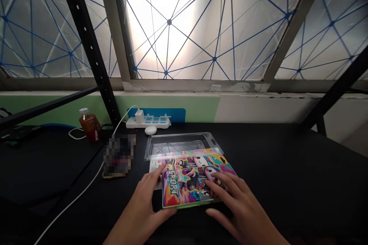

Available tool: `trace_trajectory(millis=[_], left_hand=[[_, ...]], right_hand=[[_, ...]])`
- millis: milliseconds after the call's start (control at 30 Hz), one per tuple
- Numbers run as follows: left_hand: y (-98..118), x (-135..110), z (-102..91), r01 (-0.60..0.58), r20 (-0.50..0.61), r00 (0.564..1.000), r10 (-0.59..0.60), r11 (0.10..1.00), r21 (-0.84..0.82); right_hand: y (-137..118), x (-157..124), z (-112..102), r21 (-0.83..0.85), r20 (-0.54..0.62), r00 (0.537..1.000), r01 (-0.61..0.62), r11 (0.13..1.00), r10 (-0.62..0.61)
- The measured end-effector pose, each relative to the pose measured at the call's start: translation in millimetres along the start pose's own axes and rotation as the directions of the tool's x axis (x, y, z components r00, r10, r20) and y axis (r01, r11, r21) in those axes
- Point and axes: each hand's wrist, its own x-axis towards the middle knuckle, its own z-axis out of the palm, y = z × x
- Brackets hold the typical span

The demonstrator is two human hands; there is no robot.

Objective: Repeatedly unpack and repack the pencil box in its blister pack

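A flat, brightly printed box (186,189) with "SPORT" and cartoon figures on its lid and a green lower edge lies in front of me. My left hand (145,199) spans its left end, thumb at the front edge and forefinger at the back corner. Over the right part of the lid, my right hand (235,195) rests with fingers stretched and apart, its thumb near the front edge. Behind the box is a similarly printed card (186,160), partly covered by it. A clear plastic tray (175,145) overlaps the card's far side.
A white power strip (149,121) with a charger and a small white case (150,130) stand by the wall. To the left are a blurred-out phone-like object (119,157) on a white cable (89,183) and an orange bottle (91,125). Black metal posts (89,42) flank the desk.
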Motion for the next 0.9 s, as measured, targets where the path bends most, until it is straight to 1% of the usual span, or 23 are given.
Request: trace_trajectory(millis=[67,167,267,333,400,467,533,600,700,800,900], left_hand=[[0,1,2.6,-0.019,-0.024,1.000,0.019,1.000,-0.003],[-3,0,5.9,-0.031,-0.036,0.999,0.032,0.999,0.023],[-6,-2,7.8,-0.018,-0.042,0.999,0.019,0.999,0.030],[-7,-3,9.2,-0.017,-0.053,0.998,0.019,0.999,0.041],[-7,-3,10.8,-0.020,-0.054,0.998,0.023,0.997,0.069],[-6,-3,12.2,0.002,-0.055,0.998,0.004,0.995,0.104],[-5,-4,12.7,0.032,-0.060,0.998,-0.023,0.990,0.140],[-4,-5,12.4,0.035,-0.065,0.998,-0.024,0.984,0.177],[-3,-7,10.4,0.014,-0.065,0.998,-0.001,0.980,0.201],[0,-5,7.4,0.016,-0.070,0.998,-0.005,0.986,0.166],[5,0,5.3,-0.026,-0.073,0.997,0.038,0.986,0.165]], right_hand=[[-1,7,1,0.013,0.060,0.998,-0.023,1.000,0.022],[3,21,2,0.055,0.121,0.992,0.017,0.998,-0.024],[13,40,-1,0.154,0.146,0.983,0.085,0.984,-0.107],[22,55,-5,0.200,0.148,0.982,0.086,0.976,-0.117],[34,70,-8,0.204,0.146,0.986,0.046,0.978,-0.077],[46,83,-6,0.169,0.140,0.990,-0.022,0.985,-0.002],[57,89,-2,0.126,0.120,0.990,-0.092,0.988,0.077],[63,89,2,0.092,0.090,0.985,-0.156,0.984,0.147],[65,73,0,0.062,0.048,0.978,-0.206,0.977,0.203],[63,45,-9,0.091,0.071,0.984,-0.169,0.981,0.163],[61,17,-15,0.133,0.115,0.984,-0.150,0.980,0.135]])
